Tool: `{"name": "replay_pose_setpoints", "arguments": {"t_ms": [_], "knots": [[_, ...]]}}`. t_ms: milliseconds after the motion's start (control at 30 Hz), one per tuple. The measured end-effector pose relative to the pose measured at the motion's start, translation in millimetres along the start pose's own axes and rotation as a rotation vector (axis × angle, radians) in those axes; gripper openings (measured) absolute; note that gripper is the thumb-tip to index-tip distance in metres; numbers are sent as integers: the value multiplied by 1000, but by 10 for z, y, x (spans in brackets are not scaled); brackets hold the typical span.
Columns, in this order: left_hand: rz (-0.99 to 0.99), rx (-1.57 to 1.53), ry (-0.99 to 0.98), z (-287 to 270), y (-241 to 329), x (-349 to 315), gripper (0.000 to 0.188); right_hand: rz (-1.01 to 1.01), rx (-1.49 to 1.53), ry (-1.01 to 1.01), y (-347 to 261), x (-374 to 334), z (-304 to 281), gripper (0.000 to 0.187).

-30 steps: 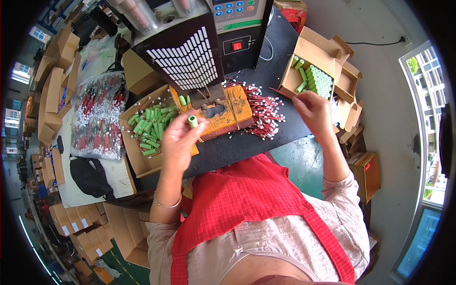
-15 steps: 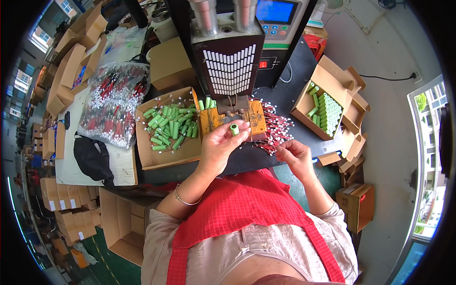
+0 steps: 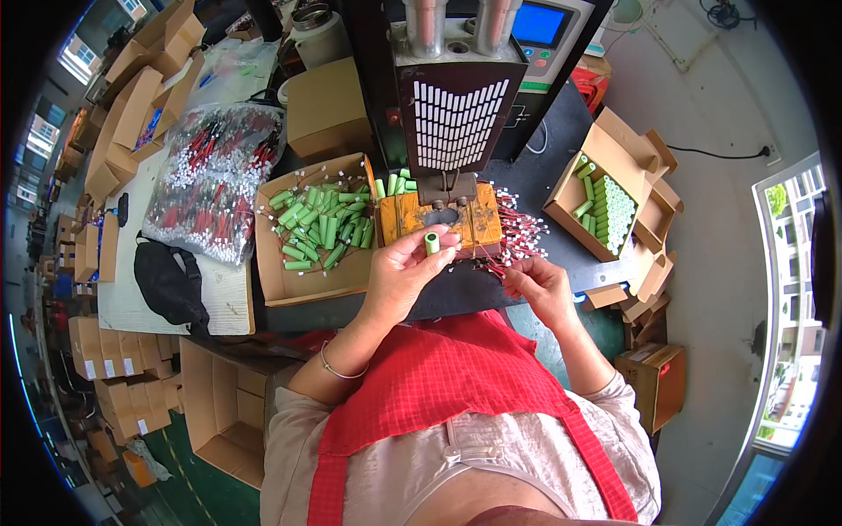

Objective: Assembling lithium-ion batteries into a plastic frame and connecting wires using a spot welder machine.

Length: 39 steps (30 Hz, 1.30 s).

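Green cylindrical battery cell (image 3: 431, 246) is pinched in my left hand (image 3: 403, 273), lower end hidden by my fingers. Toward its four o'clock, my right hand (image 3: 541, 287), fingertips narrowed, meets red-wired connector leads (image 3: 524, 231); whether it grips one, I cannot tell.

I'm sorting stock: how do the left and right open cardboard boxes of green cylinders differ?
The left box holds jumbled cylinders; the right box holds mostly neatly stacked cylinders, with a few loose. Thin wires show among the left box's cylinders; I see none in the right box. Both are open brown cardboard, holding green cylinders.
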<state>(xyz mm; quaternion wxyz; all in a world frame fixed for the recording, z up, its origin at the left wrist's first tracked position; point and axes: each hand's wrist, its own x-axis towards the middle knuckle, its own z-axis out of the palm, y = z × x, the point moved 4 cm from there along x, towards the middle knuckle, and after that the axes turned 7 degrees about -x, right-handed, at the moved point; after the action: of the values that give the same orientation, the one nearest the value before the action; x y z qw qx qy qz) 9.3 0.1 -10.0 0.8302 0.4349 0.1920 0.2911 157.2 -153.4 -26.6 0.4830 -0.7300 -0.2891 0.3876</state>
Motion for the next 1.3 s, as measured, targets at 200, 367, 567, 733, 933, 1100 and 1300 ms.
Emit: {"name": "replay_pose_setpoints", "arguments": {"t_ms": [200,367,567,733,933,1100,1300], "knots": [[51,70,-17,-8,-22,-18,29,33,37,10,24,-10,6,16],[11,75,-5,23,-45,0,27,-22,90,-103,66,-35,50,14],[-134,-89,-37,90,-83,6,27,75,458,-541,-311,24,264,47],[193,294,-20,89,84,101,25,-17,103,-182,-437,218,289,17],[550,937,-7,-5,259,324,23,-19,108,-211,-677,424,322,21],[496,897,5,-10,241,363,20,5,73,-258,-620,567,348,23],[467,908,0,14,270,366,17,61,73,-255,-649,589,370,20]]}}
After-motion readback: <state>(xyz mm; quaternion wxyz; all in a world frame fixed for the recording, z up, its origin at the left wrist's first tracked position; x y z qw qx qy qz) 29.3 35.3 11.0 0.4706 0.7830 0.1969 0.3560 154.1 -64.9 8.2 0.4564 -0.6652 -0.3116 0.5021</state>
